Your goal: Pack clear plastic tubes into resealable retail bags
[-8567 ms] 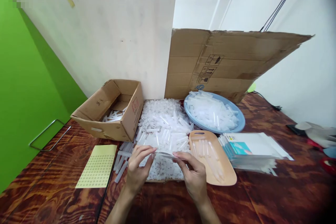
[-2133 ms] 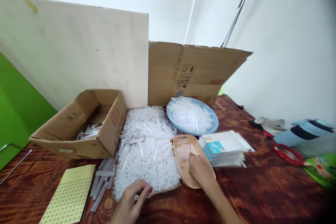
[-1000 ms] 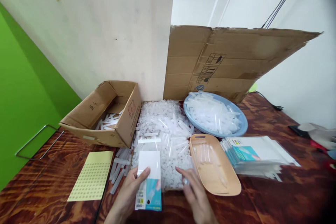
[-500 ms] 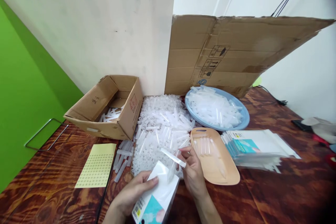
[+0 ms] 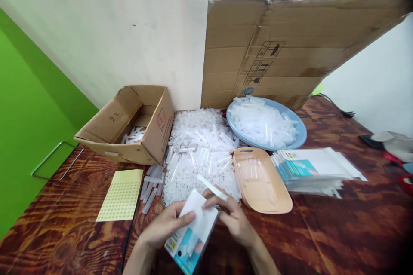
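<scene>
Wood-grain surface [image 5: 322, 232] lay crowded with loose tubes. Left hand [image 5: 164, 225] pinched a bag [image 5: 193, 227] near the front edge; right hand [image 5: 235, 219], fingers closed, fed 1 tube [image 5: 211, 187] into its mouth. A slack bag mouth could let the tube slip out.

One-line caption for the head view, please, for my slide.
Left hand holds a printed packet while right hand feeds a clear tube into it.
</scene>
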Demonstrator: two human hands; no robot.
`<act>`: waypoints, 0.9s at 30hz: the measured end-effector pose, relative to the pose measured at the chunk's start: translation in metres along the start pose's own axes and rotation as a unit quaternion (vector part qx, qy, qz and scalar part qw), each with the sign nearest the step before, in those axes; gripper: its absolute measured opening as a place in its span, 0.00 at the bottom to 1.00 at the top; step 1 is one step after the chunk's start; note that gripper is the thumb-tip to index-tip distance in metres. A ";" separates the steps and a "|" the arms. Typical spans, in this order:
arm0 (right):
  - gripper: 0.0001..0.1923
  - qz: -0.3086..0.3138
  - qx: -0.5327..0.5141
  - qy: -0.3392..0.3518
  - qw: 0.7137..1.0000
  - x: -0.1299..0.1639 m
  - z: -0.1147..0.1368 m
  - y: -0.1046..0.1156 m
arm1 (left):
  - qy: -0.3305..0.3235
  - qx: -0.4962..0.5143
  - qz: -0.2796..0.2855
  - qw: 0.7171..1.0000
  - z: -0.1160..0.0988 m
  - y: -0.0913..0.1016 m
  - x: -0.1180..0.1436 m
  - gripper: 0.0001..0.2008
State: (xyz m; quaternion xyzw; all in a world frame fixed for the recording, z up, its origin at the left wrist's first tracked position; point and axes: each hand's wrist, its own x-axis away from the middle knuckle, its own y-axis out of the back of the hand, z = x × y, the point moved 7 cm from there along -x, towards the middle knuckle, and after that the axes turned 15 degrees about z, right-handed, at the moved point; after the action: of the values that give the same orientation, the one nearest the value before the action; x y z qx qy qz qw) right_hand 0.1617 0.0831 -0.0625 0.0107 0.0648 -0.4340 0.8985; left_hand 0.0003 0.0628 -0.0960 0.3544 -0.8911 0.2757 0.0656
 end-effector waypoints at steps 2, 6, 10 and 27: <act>0.15 -0.067 -0.006 0.010 0.998 0.002 -0.001 0.015 | 0.002 -0.026 -0.002 1.000 -0.002 0.003 0.002 0.24; 0.10 -0.183 0.063 -0.001 0.981 0.008 0.003 0.049 | 0.030 -0.145 -0.014 0.989 -0.008 0.007 0.006 0.21; 0.09 -0.188 0.298 -0.061 0.934 -0.005 0.016 0.062 | 0.080 -0.377 0.003 0.923 -0.009 -0.006 0.005 0.13; 0.12 -0.220 0.562 -0.230 0.764 -0.075 0.010 0.066 | -0.027 -0.597 -0.341 0.726 -0.119 0.085 -0.034 0.10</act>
State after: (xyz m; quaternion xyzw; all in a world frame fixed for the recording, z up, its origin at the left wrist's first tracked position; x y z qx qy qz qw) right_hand 0.1679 0.1820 -0.0459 0.3988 -0.3985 -0.5678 0.5998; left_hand -0.0409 0.1977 -0.0445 0.5288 -0.6924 -0.3638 0.3294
